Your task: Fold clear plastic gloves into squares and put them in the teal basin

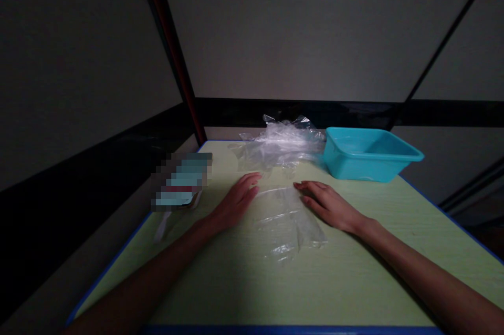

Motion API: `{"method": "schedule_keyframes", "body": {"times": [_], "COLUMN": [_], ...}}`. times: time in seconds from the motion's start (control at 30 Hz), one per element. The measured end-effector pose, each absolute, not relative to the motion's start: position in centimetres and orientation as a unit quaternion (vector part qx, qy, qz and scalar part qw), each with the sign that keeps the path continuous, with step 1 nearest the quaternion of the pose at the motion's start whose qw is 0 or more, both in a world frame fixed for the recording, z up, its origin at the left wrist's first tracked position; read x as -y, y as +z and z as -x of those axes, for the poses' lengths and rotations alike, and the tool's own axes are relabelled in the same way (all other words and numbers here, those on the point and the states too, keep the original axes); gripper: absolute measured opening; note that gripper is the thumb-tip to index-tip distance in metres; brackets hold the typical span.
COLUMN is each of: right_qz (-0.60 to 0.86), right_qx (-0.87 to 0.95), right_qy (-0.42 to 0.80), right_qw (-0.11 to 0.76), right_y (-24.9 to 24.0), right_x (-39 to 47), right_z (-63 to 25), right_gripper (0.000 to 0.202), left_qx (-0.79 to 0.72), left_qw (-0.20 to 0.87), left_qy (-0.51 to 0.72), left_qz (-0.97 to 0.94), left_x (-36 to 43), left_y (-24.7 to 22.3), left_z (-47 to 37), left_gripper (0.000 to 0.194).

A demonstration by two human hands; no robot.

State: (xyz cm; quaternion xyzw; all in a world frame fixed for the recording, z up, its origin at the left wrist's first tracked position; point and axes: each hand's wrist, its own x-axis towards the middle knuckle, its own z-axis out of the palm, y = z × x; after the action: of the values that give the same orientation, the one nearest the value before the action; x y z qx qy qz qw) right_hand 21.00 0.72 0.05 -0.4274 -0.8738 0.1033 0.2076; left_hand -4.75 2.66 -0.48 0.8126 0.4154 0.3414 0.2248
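A clear plastic bag (281, 224) lies flat on the table between my two hands, its surface creased and shiny. Beside its upper left corner is my left hand (241, 198), fingers extended and thumb apart. My right hand (325, 202) rests at the bag's upper right side, palm down with the fingers stretched out; whether the fingertips touch the plastic I cannot tell. Neither hand holds anything. Farther back, a loose heap of clear plastic bags (283, 140) sits crumpled at the table's far edge.
A turquoise plastic basin (364, 167) stands at the back right, next to the heap. On the left lies a blurred-out flat object (183, 180) with a pale strip (161, 227) near it. The light green table (220, 282) has a blue edge; dark-banded walls rise behind and left.
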Motion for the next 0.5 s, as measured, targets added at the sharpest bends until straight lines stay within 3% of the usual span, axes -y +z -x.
{"method": "schedule_keyframes", "body": {"times": [0.27, 0.5], "right_qz": [0.425, 0.313], "right_qx": [0.877, 0.939], "right_qy": [0.099, 0.126], "right_qw": [0.204, 0.072], "right_y": [0.0, 0.7], "right_x": [-1.0, -0.9], "right_z": [-21.8, -22.8], "right_gripper": [0.040, 0.079], "left_qx": [-0.421, -0.417], "left_qw": [0.216, 0.211], "left_qy": [0.353, 0.352], "left_qz": [-0.807, -0.811], "left_x": [-2.7, -2.6], "left_y": [-0.5, -0.3], "left_z": [4.7, 4.6], "left_gripper": [0.035, 0.034]}}
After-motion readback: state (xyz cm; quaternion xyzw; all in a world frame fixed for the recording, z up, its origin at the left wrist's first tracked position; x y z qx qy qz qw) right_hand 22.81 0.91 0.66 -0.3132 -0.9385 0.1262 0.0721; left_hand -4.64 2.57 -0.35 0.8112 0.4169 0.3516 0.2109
